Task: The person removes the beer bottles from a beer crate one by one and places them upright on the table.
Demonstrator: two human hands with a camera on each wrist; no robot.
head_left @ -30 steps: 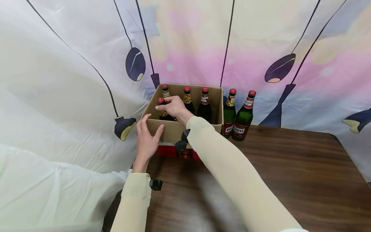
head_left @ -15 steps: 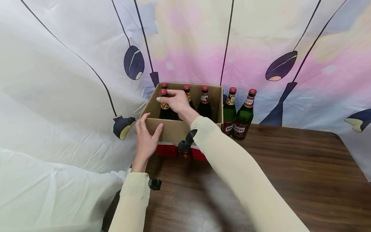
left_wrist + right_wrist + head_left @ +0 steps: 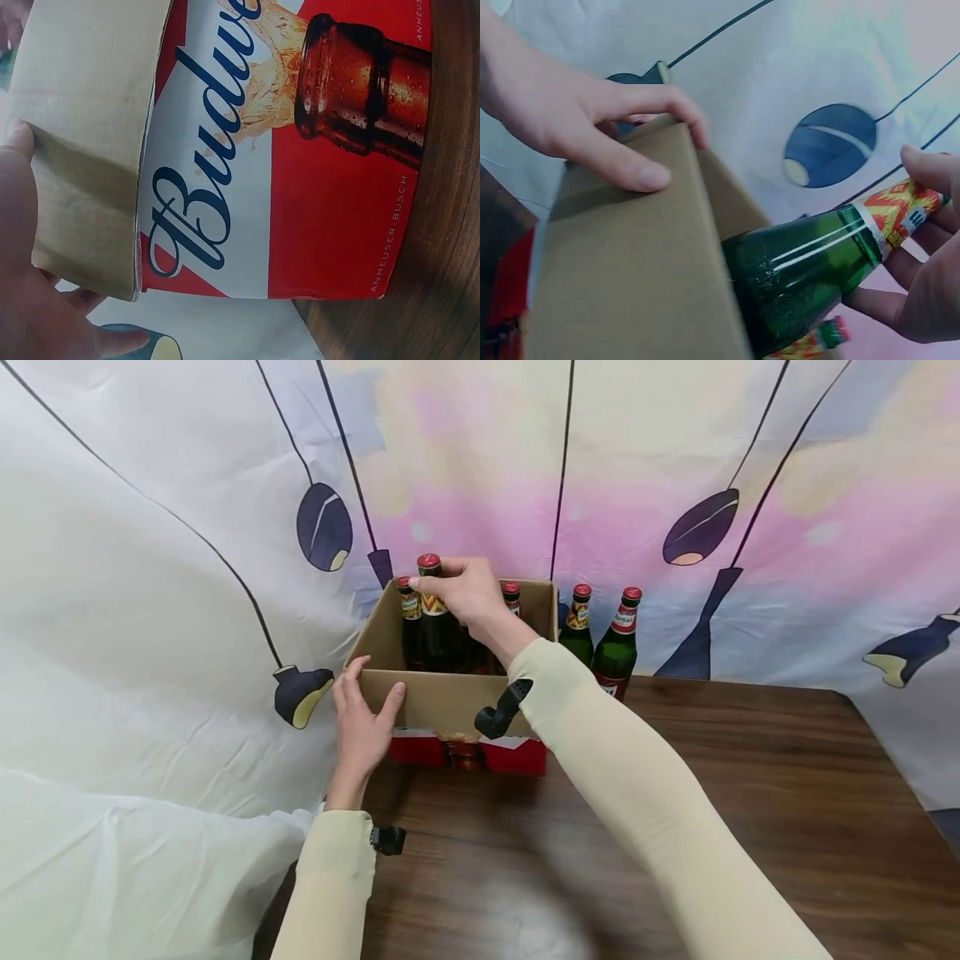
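Observation:
My right hand (image 3: 474, 593) pinches the neck of a green glass beer bottle (image 3: 437, 639) with a red cap and a patterned neck label. The bottle is partly raised out of a cardboard box (image 3: 453, 697); its base is hidden behind the front wall. In the right wrist view the bottle's neck and shoulder (image 3: 802, 259) stick out past the box edge. At the box's front left corner my left hand (image 3: 363, 727) grips the wall, thumb on the front and fingers round the side. The box's red and white printed front (image 3: 322, 225) fills the left wrist view.
Other capped bottles stand in the box, such as one (image 3: 409, 618) at the left and one (image 3: 512, 596) partly covered by my hand. Right of the box, two green bottles (image 3: 615, 647) stand on the wooden table (image 3: 750, 777). A printed curtain (image 3: 465, 485) hangs behind.
The right hand has lifted the bottle higher inside the box, and its cap now rises above the back bottles. The left hand keeps its hold on the corner. The head view has shifted slightly.

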